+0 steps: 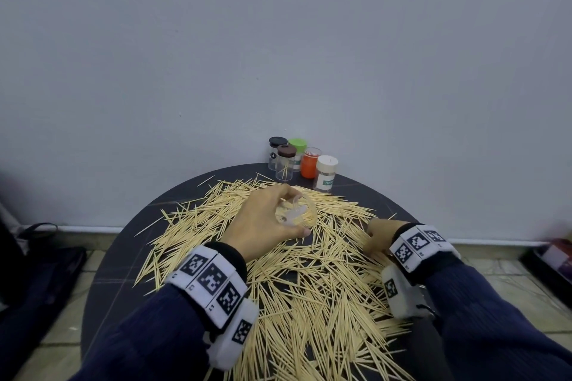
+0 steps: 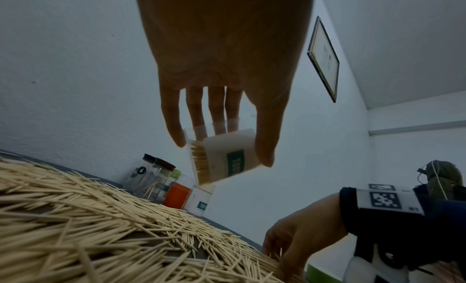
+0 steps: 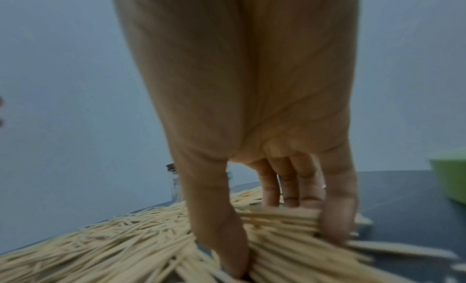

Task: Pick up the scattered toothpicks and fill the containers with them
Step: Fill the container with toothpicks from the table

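A big heap of pale wooden toothpicks (image 1: pixel 309 272) covers the round dark table (image 1: pixel 123 244). My left hand (image 1: pixel 266 223) holds a clear, open toothpick container (image 1: pixel 297 214) above the heap. The left wrist view shows this container (image 2: pixel 221 157) tilted, with a white and green label and packed with toothpicks. My right hand (image 1: pixel 379 237) is down on the heap's right side. In the right wrist view its thumb and fingers (image 3: pixel 335 223) close round a bunch of toothpicks (image 3: pixel 279 217).
Several containers stand at the table's far edge by the wall: black-lidded (image 1: pixel 276 153), brown-lidded (image 1: pixel 285 162) holding a few picks, green-lidded (image 1: pixel 297 151), orange (image 1: pixel 310 163), white-lidded (image 1: pixel 326 172). A green object (image 3: pixel 451 179) lies right of my right hand. Dark bags (image 1: pixel 37 269) sit on the floor.
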`<action>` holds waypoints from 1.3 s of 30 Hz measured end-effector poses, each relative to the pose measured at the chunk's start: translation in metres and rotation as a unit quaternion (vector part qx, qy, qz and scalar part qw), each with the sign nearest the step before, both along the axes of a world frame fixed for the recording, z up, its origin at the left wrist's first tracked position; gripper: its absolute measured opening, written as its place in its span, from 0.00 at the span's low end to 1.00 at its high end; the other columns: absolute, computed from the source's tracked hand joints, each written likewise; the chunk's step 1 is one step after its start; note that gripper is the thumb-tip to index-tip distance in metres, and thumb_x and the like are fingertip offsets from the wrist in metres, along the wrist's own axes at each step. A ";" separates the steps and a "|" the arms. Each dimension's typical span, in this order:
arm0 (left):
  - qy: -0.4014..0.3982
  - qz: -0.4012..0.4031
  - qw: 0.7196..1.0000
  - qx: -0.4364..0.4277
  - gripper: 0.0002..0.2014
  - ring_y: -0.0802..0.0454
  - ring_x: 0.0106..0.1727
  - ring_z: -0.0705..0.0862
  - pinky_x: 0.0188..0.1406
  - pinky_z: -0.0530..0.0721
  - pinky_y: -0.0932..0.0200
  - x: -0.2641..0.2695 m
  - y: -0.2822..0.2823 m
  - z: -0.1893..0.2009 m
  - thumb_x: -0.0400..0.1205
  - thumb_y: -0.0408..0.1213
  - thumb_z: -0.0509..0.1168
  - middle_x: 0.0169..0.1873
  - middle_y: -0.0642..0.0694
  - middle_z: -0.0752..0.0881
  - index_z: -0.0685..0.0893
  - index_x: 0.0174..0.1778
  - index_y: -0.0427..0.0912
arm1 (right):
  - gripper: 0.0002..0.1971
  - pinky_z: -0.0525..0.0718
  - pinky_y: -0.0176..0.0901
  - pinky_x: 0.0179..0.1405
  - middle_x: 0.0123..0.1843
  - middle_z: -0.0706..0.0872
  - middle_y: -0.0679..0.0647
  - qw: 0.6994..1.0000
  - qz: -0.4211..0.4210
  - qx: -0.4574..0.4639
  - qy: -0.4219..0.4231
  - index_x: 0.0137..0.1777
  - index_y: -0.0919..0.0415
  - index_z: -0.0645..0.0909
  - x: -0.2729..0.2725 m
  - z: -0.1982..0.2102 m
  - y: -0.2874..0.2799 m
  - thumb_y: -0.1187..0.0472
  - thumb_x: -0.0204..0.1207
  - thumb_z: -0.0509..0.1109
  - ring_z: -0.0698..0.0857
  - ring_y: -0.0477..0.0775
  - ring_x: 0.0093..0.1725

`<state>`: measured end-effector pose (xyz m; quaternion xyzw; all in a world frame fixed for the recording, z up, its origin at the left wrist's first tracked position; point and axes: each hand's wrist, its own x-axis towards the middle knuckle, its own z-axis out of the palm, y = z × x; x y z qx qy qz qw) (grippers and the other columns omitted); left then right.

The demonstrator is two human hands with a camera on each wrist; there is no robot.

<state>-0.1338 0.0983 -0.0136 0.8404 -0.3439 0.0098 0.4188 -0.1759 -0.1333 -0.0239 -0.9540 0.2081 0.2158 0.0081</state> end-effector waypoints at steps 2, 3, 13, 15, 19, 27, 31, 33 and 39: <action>0.000 0.000 1.000 0.001 0.30 0.60 0.52 0.79 0.39 0.71 0.77 0.000 0.000 0.000 0.66 0.46 0.80 0.53 0.58 0.81 0.80 0.64 0.50 | 0.08 0.74 0.37 0.38 0.44 0.81 0.52 1.000 0.015 -0.008 0.003 0.45 0.63 0.76 0.003 -0.002 0.006 0.57 0.79 0.65 0.78 0.52 0.45; 0.000 0.000 1.000 0.001 0.30 0.60 0.53 0.79 0.39 0.71 0.76 0.000 0.000 0.000 0.66 0.46 0.80 0.53 0.58 0.81 0.80 0.64 0.50 | 0.09 0.75 0.38 0.38 0.43 0.80 0.53 1.000 0.022 -0.014 0.004 0.45 0.63 0.76 0.005 -0.002 0.010 0.57 0.79 0.64 0.77 0.52 0.43; -0.001 0.001 1.000 0.020 0.30 0.59 0.56 0.79 0.50 0.75 0.64 0.000 0.000 -0.002 0.67 0.48 0.80 0.56 0.56 0.82 0.79 0.63 0.50 | 0.19 0.76 0.44 0.63 0.69 0.79 0.60 0.999 0.044 -0.031 0.007 0.70 0.69 0.73 0.014 -0.006 0.036 0.59 0.84 0.56 0.78 0.58 0.68; 0.000 0.000 1.000 0.021 0.30 0.59 0.56 0.79 0.50 0.76 0.64 0.000 0.001 -0.002 0.67 0.47 0.80 0.57 0.56 0.83 0.79 0.63 0.50 | 0.19 0.75 0.44 0.64 0.71 0.77 0.62 0.999 0.048 -0.024 0.006 0.71 0.70 0.72 0.014 -0.005 0.038 0.62 0.85 0.54 0.77 0.59 0.69; 0.001 0.001 1.000 0.023 0.30 0.59 0.56 0.78 0.51 0.74 0.65 0.000 0.000 -0.001 0.67 0.46 0.79 0.58 0.55 0.83 0.79 0.65 0.48 | 0.18 0.73 0.43 0.65 0.71 0.76 0.63 0.999 0.047 0.009 -0.002 0.71 0.72 0.70 0.011 -0.002 0.040 0.64 0.86 0.51 0.76 0.58 0.70; -0.006 0.005 1.000 0.025 0.30 0.59 0.56 0.79 0.50 0.73 0.65 0.001 0.000 -0.001 0.67 0.47 0.79 0.58 0.55 0.83 0.80 0.64 0.48 | 0.18 0.73 0.34 0.34 0.34 0.77 0.50 0.974 0.008 0.213 -0.080 0.38 0.63 0.75 0.009 -0.002 0.029 0.61 0.87 0.49 0.74 0.43 0.31; -0.002 0.004 1.000 0.016 0.29 0.59 0.55 0.80 0.47 0.76 0.70 0.002 0.001 -0.003 0.67 0.46 0.80 0.56 0.56 0.83 0.80 0.62 0.48 | 0.16 0.75 0.29 0.28 0.31 0.73 0.50 0.897 -0.043 0.400 -0.182 0.37 0.60 0.68 0.012 -0.001 0.029 0.61 0.87 0.50 0.72 0.44 0.28; -0.006 0.006 1.000 0.022 0.29 0.58 0.55 0.80 0.49 0.76 0.66 0.002 0.001 -0.004 0.66 0.47 0.80 0.55 0.56 0.83 0.81 0.62 0.48 | 0.13 0.76 0.32 0.29 0.30 0.71 0.49 0.833 -0.068 0.497 -0.232 0.40 0.59 0.66 0.015 -0.003 0.030 0.63 0.87 0.51 0.70 0.45 0.28; 0.002 0.007 1.000 0.027 0.28 0.58 0.53 0.79 0.46 0.74 0.65 0.000 -0.001 -0.006 0.68 0.51 0.77 0.52 0.57 0.81 0.79 0.62 0.48 | 0.12 0.71 0.32 0.27 0.28 0.67 0.49 0.652 -0.082 0.668 -0.349 0.42 0.58 0.66 0.020 0.008 0.051 0.64 0.87 0.48 0.67 0.43 0.24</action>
